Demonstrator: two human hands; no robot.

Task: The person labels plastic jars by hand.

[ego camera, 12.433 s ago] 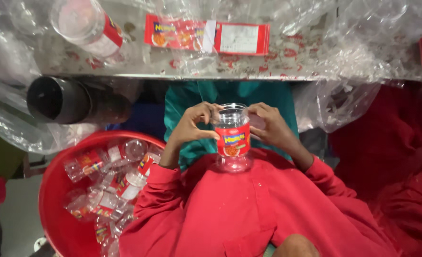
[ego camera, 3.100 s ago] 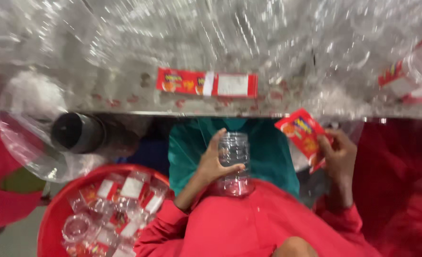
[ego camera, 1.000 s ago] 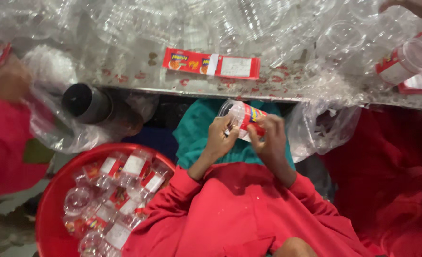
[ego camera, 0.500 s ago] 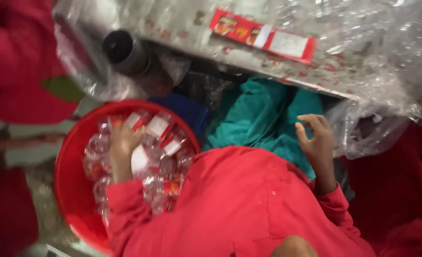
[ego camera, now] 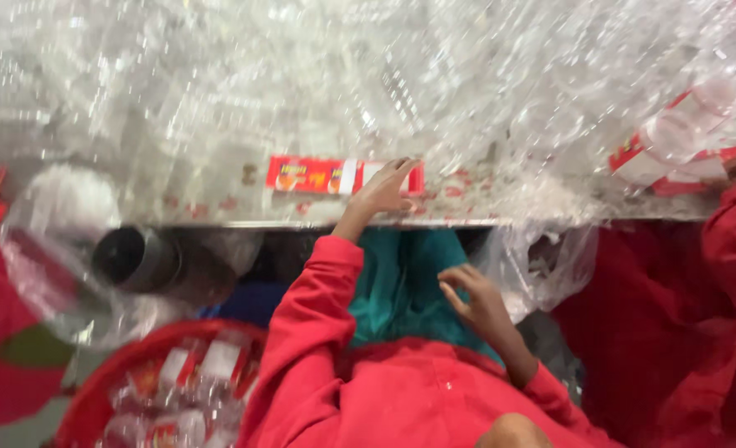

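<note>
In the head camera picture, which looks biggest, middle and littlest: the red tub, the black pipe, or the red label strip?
1. red tub: looks biggest, though the picture's edge cuts it off.
2. red label strip: longer than the pipe but thin; the left hand hides its right end.
3. black pipe: partly wrapped in plastic, so second and third are close.

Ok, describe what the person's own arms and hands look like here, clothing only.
Both arms are covered by long, loose red sleeves of one top, ending at the wrists. The left hand and the right hand are bare: no gloves, and no rings, watch or bands that I can make out in this blurry view. The left sleeve bunches in soft folds; the right sleeve shows only near the wrist.
</note>
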